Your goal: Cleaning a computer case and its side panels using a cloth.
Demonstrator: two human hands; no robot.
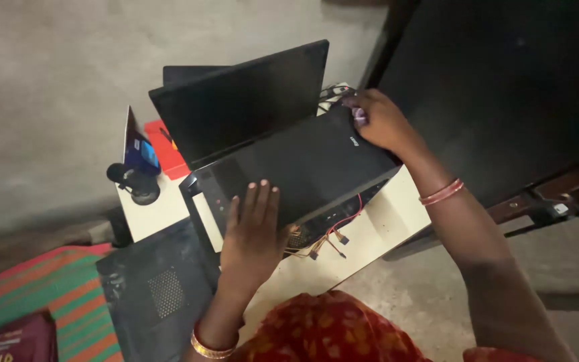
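Observation:
A black computer case (303, 167) lies on its side on a low white table (383, 228), its open side facing me with red, yellow and black wires (333, 234) hanging out. My left hand (252, 231) rests flat, fingers apart, on the case's near edge. My right hand (380, 121) is at the case's far right corner, fingers curled on something small and purplish that I cannot make out. A black monitor (242, 100) stands just behind the case.
A black perforated side panel (155, 288) leans at the table's left. A red box (165, 151), a blue-screened device (143, 154) and a black round object (135, 184) sit at the table's left end. A large dark screen (504, 87) fills the right. A striped mat (41, 295) lies lower left.

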